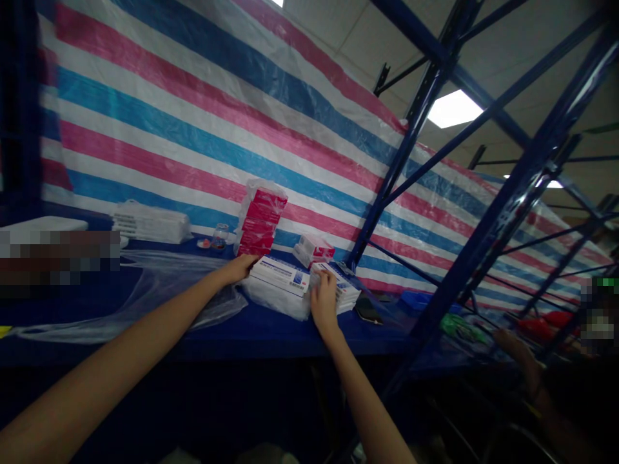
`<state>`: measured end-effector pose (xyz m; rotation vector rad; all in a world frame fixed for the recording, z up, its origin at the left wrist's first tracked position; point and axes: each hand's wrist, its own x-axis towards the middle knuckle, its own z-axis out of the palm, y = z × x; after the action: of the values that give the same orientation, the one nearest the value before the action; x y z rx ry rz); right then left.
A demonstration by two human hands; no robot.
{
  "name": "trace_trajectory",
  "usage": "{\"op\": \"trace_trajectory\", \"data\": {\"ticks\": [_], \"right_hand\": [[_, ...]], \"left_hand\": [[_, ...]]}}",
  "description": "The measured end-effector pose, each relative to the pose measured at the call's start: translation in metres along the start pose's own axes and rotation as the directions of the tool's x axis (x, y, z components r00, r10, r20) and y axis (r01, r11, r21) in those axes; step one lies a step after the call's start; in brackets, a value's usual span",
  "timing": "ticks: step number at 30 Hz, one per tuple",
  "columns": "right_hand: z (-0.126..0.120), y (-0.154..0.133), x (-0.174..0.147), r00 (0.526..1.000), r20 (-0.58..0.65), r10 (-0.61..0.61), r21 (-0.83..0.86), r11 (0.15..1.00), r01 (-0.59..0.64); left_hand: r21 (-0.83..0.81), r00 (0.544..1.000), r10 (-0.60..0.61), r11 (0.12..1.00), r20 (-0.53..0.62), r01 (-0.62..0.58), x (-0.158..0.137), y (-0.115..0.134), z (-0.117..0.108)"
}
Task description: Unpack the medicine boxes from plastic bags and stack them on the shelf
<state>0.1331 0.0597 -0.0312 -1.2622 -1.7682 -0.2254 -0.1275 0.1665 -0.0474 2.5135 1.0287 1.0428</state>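
Observation:
A stack of flat white boxes with blue print lies on the blue table, its lower part wrapped in clear plastic. My left hand grips its left end, fingers at the far corner. At its right end is my right hand, fingers bent and closed by the stack's edge; part of what they touch is hidden. Just right of that hand sits a second stack of similar white boxes. Behind them stand a tall plastic-wrapped stack of red boxes and a small group of red-and-white boxes.
Loose clear plastic film spreads to the left. Behind it are a wrapped white pack and a small glass jar. A dark flat object lies at right, near a blue rack post. Another person's arm shows beyond.

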Motion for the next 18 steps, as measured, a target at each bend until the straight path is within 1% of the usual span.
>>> {"op": "trace_trajectory", "data": {"ticks": [1, 2, 3, 4, 5, 6, 7, 8, 9, 10, 11, 12, 13, 15, 18], "right_hand": [[-0.006, -0.008, 0.004, 0.998, -0.046, -0.053, 0.001, 0.999, 0.053], [-0.011, -0.016, 0.011, 0.994, -0.037, -0.105, 0.001, 0.994, 0.105], [-0.014, -0.025, 0.021, 0.986, 0.046, -0.161, 0.005, 0.987, 0.161], [-0.015, -0.032, 0.032, 0.965, 0.168, -0.199, 0.015, 0.98, 0.199], [-0.014, -0.038, 0.044, 0.926, 0.315, -0.209, 0.031, 0.977, 0.21], [-0.011, -0.043, 0.056, 0.86, 0.474, -0.188, 0.045, 0.981, 0.19], [-0.006, -0.047, 0.068, 0.785, 0.605, -0.132, 0.032, 0.989, 0.142], [-0.001, -0.049, 0.079, 0.719, 0.691, -0.076, 0.007, 0.995, 0.099], [0.005, -0.05, 0.087, 0.66, 0.751, -0.033, -0.01, 0.998, 0.062], [0.009, -0.05, 0.093, 0.622, 0.783, -0.01, -0.015, 0.999, 0.035], [0.013, -0.049, 0.097, 0.606, 0.796, -0.013, 0.0, 1.0, 0.021], [0.015, -0.048, 0.097, 0.606, 0.795, -0.031, 0.029, 0.999, 0.013], [0.015, -0.046, 0.096, 0.62, 0.783, -0.054, 0.061, 0.998, 0.01], [0.013, -0.041, 0.089, 0.671, 0.737, -0.082, 0.107, 0.994, 0.004], [0.003, -0.035, 0.079, 0.748, 0.658, -0.087, 0.141, 0.99, -0.01]], "left_hand": [[0.042, 1.0, 0.015, 0.999, -0.013, -0.015, -0.002, 0.002, -0.001], [0.083, 0.999, 0.029, 0.996, -0.036, -0.026, -0.003, 0.004, -0.001], [0.114, 0.997, 0.038, 0.993, -0.069, -0.03, -0.003, 0.006, -0.002], [0.122, 0.994, 0.035, 0.992, -0.105, -0.022, -0.003, 0.009, -0.003], [0.103, 0.989, 0.028, 0.995, -0.142, -0.013, -0.002, 0.011, -0.005], [0.061, 0.985, 0.016, 0.998, -0.171, -0.006, 0.0, 0.014, -0.006], [0.003, 0.982, -0.002, 1.0, -0.19, 0.003, 0.002, 0.017, -0.008], [-0.06, 0.981, -0.026, 0.998, -0.194, 0.014, 0.004, 0.019, -0.009], [-0.124, 0.981, -0.055, 0.992, -0.183, 0.033, 0.006, 0.021, -0.009], [-0.188, 0.982, -0.091, 0.98, -0.166, 0.059, 0.007, 0.023, -0.009], [-0.247, 0.981, -0.128, 0.965, -0.148, 0.088, 0.008, 0.025, -0.008], [-0.3, 0.978, -0.16, 0.947, -0.136, 0.113, 0.008, 0.026, -0.006], [-0.351, 0.973, -0.189, 0.927, -0.131, 0.133, 0.008, 0.026, -0.003], [-0.458, 0.963, -0.24, 0.875, -0.123, 0.159, 0.009, 0.027, 0.001], [-0.609, 0.949, -0.306, 0.767, -0.072, 0.201, 0.01, 0.027, 0.002]]}}
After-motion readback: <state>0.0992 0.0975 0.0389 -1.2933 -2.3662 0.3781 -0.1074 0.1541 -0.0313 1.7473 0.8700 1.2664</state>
